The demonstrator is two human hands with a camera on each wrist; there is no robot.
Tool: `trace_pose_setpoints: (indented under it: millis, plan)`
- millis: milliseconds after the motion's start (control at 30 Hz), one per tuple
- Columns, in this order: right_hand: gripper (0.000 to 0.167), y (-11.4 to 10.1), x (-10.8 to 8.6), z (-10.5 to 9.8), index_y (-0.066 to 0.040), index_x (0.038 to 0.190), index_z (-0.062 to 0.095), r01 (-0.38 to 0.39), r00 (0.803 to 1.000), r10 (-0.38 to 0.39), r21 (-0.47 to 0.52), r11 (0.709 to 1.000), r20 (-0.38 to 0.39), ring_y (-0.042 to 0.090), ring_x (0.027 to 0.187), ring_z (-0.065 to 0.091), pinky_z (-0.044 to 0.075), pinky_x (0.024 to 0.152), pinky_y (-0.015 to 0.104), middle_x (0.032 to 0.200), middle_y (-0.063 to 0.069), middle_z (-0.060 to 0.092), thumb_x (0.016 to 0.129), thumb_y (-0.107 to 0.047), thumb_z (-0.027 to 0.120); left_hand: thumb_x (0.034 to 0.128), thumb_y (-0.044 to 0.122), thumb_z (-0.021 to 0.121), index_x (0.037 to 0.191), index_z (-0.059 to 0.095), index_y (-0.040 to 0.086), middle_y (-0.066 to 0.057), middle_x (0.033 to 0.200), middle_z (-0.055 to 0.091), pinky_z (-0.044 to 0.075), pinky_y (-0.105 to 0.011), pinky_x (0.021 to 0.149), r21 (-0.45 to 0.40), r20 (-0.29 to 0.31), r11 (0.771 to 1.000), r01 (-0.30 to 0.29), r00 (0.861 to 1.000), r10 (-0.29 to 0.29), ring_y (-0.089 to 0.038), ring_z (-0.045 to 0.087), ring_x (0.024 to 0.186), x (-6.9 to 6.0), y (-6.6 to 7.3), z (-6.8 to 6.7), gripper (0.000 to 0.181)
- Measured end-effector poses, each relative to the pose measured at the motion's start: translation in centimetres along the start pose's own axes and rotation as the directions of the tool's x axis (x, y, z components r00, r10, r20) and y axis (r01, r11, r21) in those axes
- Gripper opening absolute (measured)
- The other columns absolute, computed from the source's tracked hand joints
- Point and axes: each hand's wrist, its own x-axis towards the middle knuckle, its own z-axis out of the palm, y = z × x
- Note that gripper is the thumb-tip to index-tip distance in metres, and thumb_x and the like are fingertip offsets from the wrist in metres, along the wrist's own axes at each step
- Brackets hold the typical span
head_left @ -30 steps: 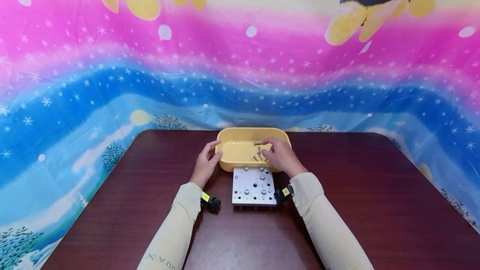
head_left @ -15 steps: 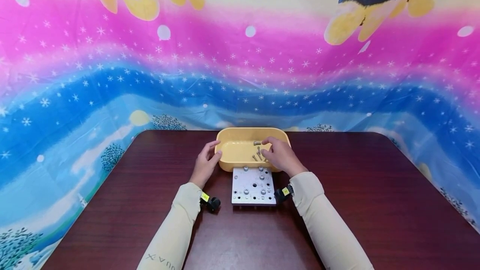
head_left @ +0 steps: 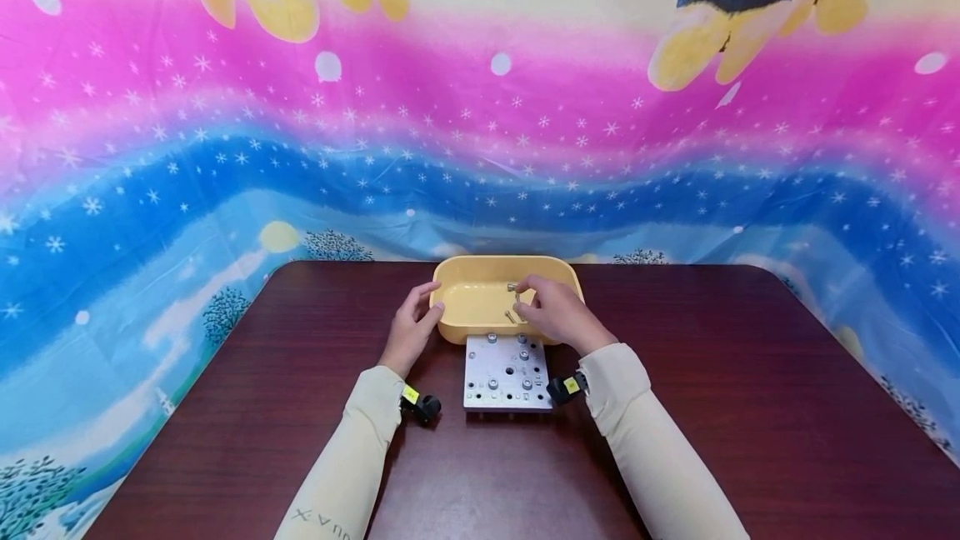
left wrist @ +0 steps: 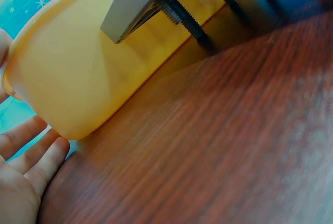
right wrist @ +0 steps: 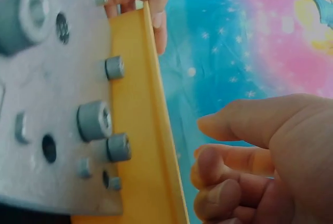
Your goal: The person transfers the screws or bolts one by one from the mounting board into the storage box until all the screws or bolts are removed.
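Note:
My left hand (head_left: 408,332) holds the left end of a yellow tray (head_left: 472,257), its thumb and index finger at the rim. Seen from the left wrist, the other fingers (left wrist: 31,148) lie fairly straight beside the tray's outer end. My right hand (head_left: 562,315) is inside the tray's right part, over several small metal screws (head_left: 510,317). Thumb and index finger stand apart in the right wrist view, with nothing seen between them. The hand partly hides the screws. A grey metal plate (head_left: 483,367) with socket-head screws (right wrist: 95,121) sits against the tray's near side.
Threaded screw ends (left wrist: 182,16) stick out below the plate, which stands raised over the dark wooden table (head_left: 720,373). Behind the table hangs a printed cloth (head_left: 420,165). A black wrist camera (head_left: 566,387) on the right arm is close to the plate's right edge.
My right hand has shifted slightly left within the tray, its fingertips now over the screws and covering more of them. The left hand, tray and plate stay in place.

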Motion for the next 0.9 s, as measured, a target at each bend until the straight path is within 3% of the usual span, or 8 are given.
trace_pose_setpoints:
  millis: [300,533,767,900]
  plan:
    - [0.028,-1.2,-0.3,0.5,-0.005,0.116,0.061,0.098,0.993,-0.096,-0.033,0.995,0.065,0.015,0.057,0.054,0.046,0.056,0.030,0.068,0.002,0.057,0.092,-0.020,0.060,0.0955,0.026,0.060,0.134,0.054,0.024,-0.001,0.136,0.053,0.040,-0.040,0.103,0.000,0.013,1.000,0.016,1.000,-0.016,-0.018,0.049,0.125,-0.1,-0.1,-0.1,0.038]
    - [0.022,-2.3,-0.6,1.3,-0.009,0.110,0.061,0.133,0.979,-0.131,-0.004,0.991,0.157,0.013,0.057,0.056,0.047,0.057,0.030,0.068,0.000,0.059,0.091,-0.019,0.064,0.0964,0.027,0.059,0.137,0.052,0.023,-0.005,0.141,0.050,0.039,-0.042,0.104,-0.006,0.035,0.999,0.033,0.999,-0.033,-0.022,0.047,0.129,-0.1,0.3,-0.2,0.042]
    - [0.016,-3.3,-0.9,2.3,-0.011,0.103,0.061,0.228,0.950,-0.223,0.001,0.974,0.219,0.011,0.058,0.056,0.046,0.058,0.029,0.069,-0.002,0.059,0.092,-0.020,0.065,0.0970,0.021,0.058,0.140,0.048,0.012,-0.014,0.144,0.047,0.039,-0.043,0.104,0.009,0.065,0.999,0.043,0.997,-0.044,-0.028,0.044,0.132,-1.0,2.6,-0.4,0.045]
    - [0.017,-3.7,-1.1,2.8,-0.009,0.105,0.060,0.245,0.937,-0.241,0.013,0.969,0.255,0.011,0.056,0.054,0.046,0.059,0.030,0.068,-0.001,0.057,0.092,-0.020,0.063,0.0973,0.021,0.057,0.140,0.047,0.008,-0.018,0.144,0.045,0.039,-0.045,0.104,0.017,0.068,0.999,0.038,0.997,-0.039,-0.031,0.043,0.132,-1.5,3.6,-0.5,0.046]
